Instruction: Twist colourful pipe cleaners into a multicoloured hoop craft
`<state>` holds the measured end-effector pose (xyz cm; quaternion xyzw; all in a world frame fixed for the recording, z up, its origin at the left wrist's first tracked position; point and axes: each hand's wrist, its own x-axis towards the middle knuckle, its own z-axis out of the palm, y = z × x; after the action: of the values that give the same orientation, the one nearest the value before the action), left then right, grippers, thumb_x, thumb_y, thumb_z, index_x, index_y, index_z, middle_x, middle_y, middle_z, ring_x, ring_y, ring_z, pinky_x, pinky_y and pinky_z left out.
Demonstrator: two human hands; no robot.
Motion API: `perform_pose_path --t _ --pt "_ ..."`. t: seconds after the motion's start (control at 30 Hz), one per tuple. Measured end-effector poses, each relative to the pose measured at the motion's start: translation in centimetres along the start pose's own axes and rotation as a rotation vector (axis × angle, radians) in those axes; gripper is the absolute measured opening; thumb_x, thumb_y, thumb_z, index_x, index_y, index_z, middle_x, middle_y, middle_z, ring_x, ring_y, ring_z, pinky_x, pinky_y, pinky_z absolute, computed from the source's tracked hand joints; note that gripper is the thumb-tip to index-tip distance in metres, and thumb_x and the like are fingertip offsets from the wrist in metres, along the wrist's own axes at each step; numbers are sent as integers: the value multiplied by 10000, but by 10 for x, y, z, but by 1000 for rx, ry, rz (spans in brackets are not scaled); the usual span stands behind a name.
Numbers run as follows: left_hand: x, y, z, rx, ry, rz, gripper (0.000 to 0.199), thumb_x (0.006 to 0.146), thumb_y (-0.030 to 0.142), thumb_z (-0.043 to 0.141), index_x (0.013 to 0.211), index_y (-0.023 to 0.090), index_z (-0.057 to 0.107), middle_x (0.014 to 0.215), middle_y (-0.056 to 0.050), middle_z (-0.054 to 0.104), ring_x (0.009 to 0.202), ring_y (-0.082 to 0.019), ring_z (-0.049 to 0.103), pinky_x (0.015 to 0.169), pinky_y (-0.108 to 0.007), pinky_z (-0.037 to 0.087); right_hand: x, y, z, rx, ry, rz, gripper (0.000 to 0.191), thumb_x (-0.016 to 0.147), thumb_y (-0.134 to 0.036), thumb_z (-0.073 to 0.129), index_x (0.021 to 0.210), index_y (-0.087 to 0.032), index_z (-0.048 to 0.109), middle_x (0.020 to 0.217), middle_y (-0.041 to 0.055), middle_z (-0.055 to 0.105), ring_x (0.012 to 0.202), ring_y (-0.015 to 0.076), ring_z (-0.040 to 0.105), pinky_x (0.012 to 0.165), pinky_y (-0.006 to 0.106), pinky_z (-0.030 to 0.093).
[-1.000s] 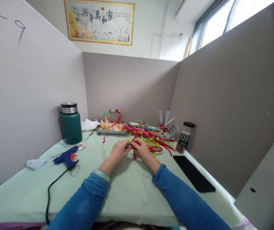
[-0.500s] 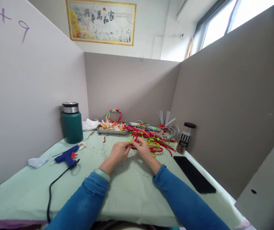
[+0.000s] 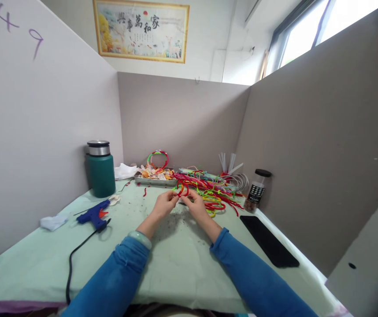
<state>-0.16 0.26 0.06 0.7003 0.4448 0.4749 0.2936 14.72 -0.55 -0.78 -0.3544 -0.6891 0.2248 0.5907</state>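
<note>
A red pipe cleaner [image 3: 186,188], bent into a small loop, is pinched between my two hands above the middle of the table. My left hand [image 3: 165,204] has its fingertips closed on the left side of it. On the right side, my right hand [image 3: 194,205] grips it with thumb and fingers. Just behind the hands lies a pile of coloured pipe cleaners [image 3: 205,181], mostly red, with green and yellow ones. Part of the held piece is hidden by my fingers.
A blue glue gun [image 3: 93,215] with a black cord lies left, near a green bottle [image 3: 101,174]. Behind are a metal tray [image 3: 156,181] of small pieces and a coloured ring [image 3: 157,161]. A jar [image 3: 257,191] and a black flat object [image 3: 268,241] are at right.
My hands have moved slightly apart and a little to the left. More of the red loop now shows above my fingertips.
</note>
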Motion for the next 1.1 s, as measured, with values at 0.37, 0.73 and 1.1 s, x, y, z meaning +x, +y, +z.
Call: perform_pose_path --t 0.37,0.73,1.1 --pt "-3 7 0 -19 57 10 351 717 455 572 775 117 646 531 17 531 515 -98 452 482 -208 316 -1 11 6 144 -5 181 183 716 -354 612 738 -173 594 728 14 625 709 167 567 674 294 460" --pt "-4 11 -3 251 143 35 284 761 388 528 758 142 669 495 28 495 501 -98 410 501 -214 259 -2 -4 4 335 95 236 235 749 -414 602 707 -184 576 649 -21 537 607 118 480 596 243 410" --pt "-3 9 -5 371 202 -1 253 765 330 526 854 154 684 572 14 556 543 -108 455 542 -217 280 -1 18 1 91 46 247 230 802 -397 530 727 -184 576 507 -42 481 495 123 459 522 255 377"
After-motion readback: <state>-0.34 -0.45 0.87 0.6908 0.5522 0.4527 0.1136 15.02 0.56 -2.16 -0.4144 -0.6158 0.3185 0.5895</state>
